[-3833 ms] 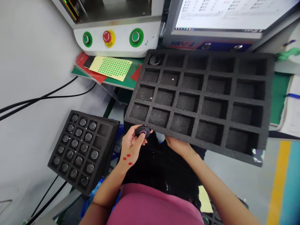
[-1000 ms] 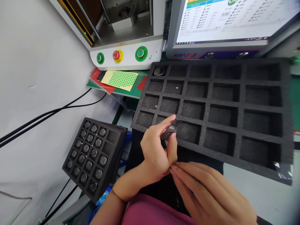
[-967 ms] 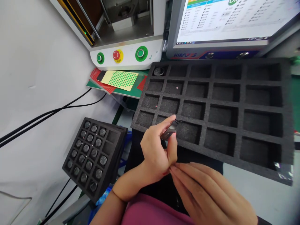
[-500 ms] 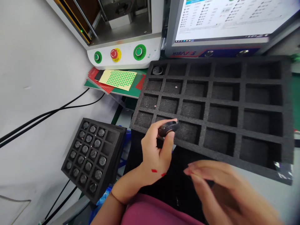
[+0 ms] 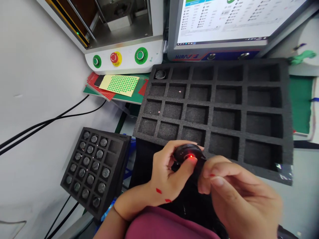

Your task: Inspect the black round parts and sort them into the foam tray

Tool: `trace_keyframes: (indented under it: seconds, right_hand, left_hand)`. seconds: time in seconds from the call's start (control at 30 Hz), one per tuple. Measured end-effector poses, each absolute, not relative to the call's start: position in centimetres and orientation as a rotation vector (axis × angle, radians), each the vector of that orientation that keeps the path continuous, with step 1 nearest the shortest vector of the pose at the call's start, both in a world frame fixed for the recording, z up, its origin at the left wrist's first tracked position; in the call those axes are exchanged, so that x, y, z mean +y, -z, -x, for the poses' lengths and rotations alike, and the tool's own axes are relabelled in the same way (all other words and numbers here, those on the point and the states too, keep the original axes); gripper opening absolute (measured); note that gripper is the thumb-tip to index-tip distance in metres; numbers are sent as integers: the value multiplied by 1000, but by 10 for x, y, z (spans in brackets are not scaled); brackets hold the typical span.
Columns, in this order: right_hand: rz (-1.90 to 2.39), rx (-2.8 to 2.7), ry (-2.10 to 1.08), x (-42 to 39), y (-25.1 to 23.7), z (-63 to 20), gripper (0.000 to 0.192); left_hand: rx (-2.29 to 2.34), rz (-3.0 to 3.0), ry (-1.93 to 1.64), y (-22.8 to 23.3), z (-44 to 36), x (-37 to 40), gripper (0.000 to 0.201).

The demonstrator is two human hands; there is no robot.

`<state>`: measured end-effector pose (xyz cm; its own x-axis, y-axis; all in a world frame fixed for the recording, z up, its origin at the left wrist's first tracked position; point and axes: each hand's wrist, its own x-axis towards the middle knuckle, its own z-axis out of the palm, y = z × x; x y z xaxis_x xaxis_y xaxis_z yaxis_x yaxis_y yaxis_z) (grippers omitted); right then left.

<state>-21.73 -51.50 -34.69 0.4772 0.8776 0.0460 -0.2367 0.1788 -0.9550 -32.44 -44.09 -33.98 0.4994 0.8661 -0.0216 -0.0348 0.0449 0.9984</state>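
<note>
My left hand (image 5: 164, 176) is closed around a round black device (image 5: 188, 151), thumb on its near face and fingers over its top. A red light glows on the device beside the thumb tip. Just to the right, my right hand (image 5: 241, 196) pinches a tiny red sticker (image 5: 212, 175) between thumb and forefinger, apart from the device. Two red stickers (image 5: 159, 191) are stuck on the back of my left hand. Behind both hands lies a large black foam tray (image 5: 286, 132), with one round part (image 5: 160, 74) in its far-left compartment.
At lower left, a smaller black foam tray (image 5: 121, 149) holds several round parts. A machine with a button panel (image 5: 127, 63) and a monitor (image 5: 224, 26) stand at the back. A sheet of green dot stickers (image 5: 122, 84) lies before the panel. Black cables (image 5: 59, 118) cross at left.
The device has come down and right and turned, its red light now showing. My right hand has moved up close to it, a red sticker now visible in its pinch. The view has shifted slightly.
</note>
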Motion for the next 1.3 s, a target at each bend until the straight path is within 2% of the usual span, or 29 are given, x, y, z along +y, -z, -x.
trace_keyframes:
  seconds: [0.1, 0.23, 0.43, 0.6, 0.7, 0.9, 1.3]
  right_hand:
    - [1137, -790, -859, -517, 344, 215, 9]
    - [1111, -815, -940, -518, 343, 215, 11]
    - [990, -646, -1155, -518, 349, 216, 6]
    - [1006, -619, -1150, -517, 350, 215, 8]
    - [1021, -627, -1173, -517, 350, 219, 8]
    - [1105, -682, -1114, -522, 352, 226, 10]
    - [1075, -713, -1075, -522, 353, 230, 9]
  left_hand:
    - [792, -1477, -748, 336, 328, -435, 19]
    - [681, -1435, -650, 329, 334, -432, 34]
    - [762, -1160, -532, 329, 333, -427, 23]
    - [686, -876, -360, 340, 329, -427, 46]
    - [687, -844, -329, 340, 326, -432, 53]
    - [736, -973, -370, 332, 322, -439, 46]
    - [736, -930, -474, 335, 320, -444, 46]
